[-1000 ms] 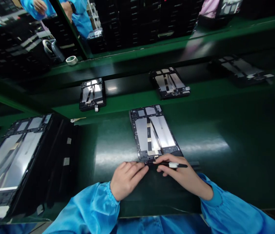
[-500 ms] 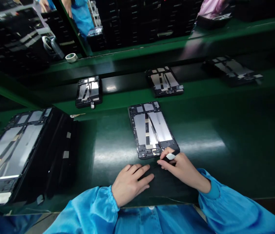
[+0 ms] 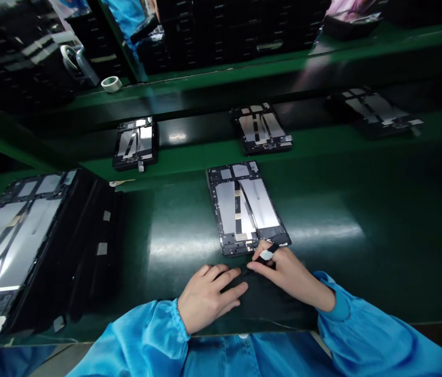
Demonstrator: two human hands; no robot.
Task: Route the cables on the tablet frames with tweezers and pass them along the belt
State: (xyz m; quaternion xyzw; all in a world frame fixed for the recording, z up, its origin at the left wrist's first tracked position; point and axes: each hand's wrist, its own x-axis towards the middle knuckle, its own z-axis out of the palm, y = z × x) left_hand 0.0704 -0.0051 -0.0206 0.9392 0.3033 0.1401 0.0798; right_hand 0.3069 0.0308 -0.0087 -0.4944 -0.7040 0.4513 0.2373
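An opened tablet (image 3: 226, 209), with silver battery cells and dark ribbon cables showing, lies on the green bench straight ahead. My left hand (image 3: 211, 298) rests just below it, fingers spread and palm down on a dark flat area whose nature I cannot make out. Close to the tablet's lower right edge, my right hand (image 3: 283, 269) is closed in a pinch around a short black tool (image 3: 272, 250) with a white patch on it. The tool's tip points down beside the left fingertips, and its kind is hidden by the fingers.
A tall stack of similar tablets (image 3: 44, 225) stands at the left. More opened tablets lie along the back: one at left (image 3: 136, 144), one at middle (image 3: 262, 130) and one at right (image 3: 377, 111). A tape roll (image 3: 111, 84) sits on the ledge. Other people work beyond.
My right hand has shifted slightly left with the black tool, nearer to the left fingers. My left hand has barely moved. The view has drifted a little.
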